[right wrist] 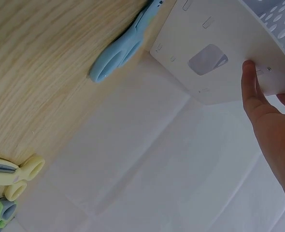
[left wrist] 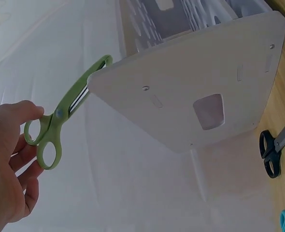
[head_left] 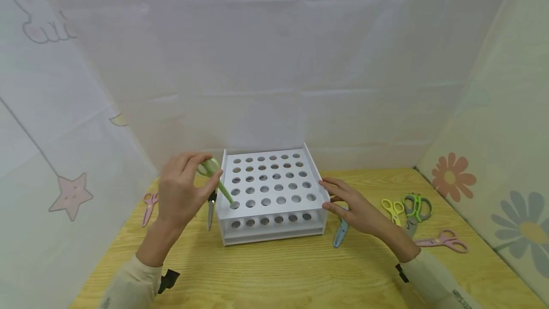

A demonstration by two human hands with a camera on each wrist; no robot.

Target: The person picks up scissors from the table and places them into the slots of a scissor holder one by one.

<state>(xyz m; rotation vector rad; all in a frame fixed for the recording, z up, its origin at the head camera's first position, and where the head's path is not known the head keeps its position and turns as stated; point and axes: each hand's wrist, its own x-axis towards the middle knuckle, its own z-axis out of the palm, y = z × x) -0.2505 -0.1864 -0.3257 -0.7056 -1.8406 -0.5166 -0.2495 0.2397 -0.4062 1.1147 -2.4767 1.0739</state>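
Observation:
My left hand [head_left: 177, 190] holds light green scissors [head_left: 222, 187] by their handles, blades slanting down. Their tip meets the front-left hole of a white rack [head_left: 270, 209] with rows of round holes. In the left wrist view, the fingers curl round the handle loops of the green scissors [left wrist: 60, 113], and the blade end passes beside the rack's side panel [left wrist: 171, 87]. On the other side, my right hand [head_left: 353, 209] rests extended fingers against the rack's right panel. One fingertip presses its outer face [right wrist: 215, 43] in the right wrist view.
Blue scissors [head_left: 340, 232] lie by the rack's right side. Further right are yellow scissors [head_left: 393, 210], green-and-grey scissors [head_left: 415, 209] and pink scissors [head_left: 446, 241]. Left of the rack lie dark-handled scissors [head_left: 210, 211] and pink scissors [head_left: 148, 209]. White sheets [head_left: 274, 61] hang behind the wooden table [head_left: 266, 275].

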